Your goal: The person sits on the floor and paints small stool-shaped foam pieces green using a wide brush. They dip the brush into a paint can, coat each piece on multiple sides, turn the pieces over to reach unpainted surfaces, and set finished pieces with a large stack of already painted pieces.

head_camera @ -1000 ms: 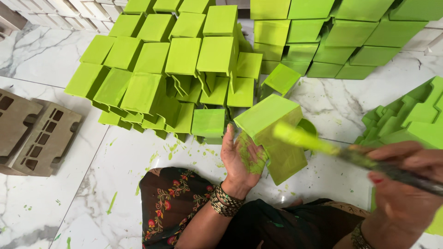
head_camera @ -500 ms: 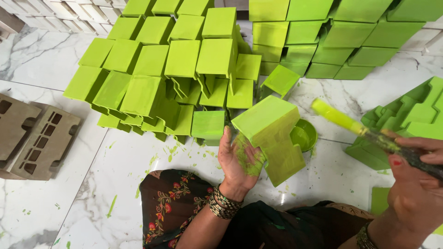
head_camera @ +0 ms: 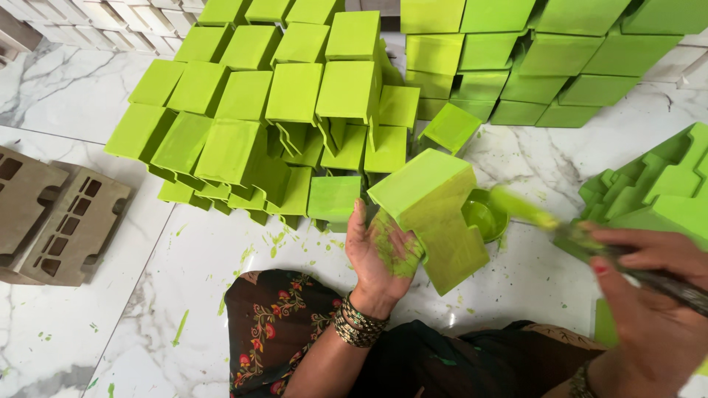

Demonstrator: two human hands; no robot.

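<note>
My left hand [head_camera: 380, 254], its palm smeared with green paint, holds a bright green painted block [head_camera: 435, 206] tilted above the floor. In my right hand [head_camera: 649, 295] is a paintbrush [head_camera: 546, 221] whose green-coated bristles point toward a small green paint bowl [head_camera: 483, 217]. The bowl sits on the floor just behind the block. The brush tip hovers over the bowl's right rim and looks blurred.
Many green painted blocks [head_camera: 287, 110] are piled on the white marble floor [head_camera: 110, 295] ahead, with more blocks at the back right [head_camera: 531, 59] and far right [head_camera: 656, 184]. Unpainted grey-brown blocks [head_camera: 51, 221] lie at the left. Paint drips speckle the floor.
My right hand has brought the brush down and leftward to the paint bowl. My left hand keeps the green block almost still.
</note>
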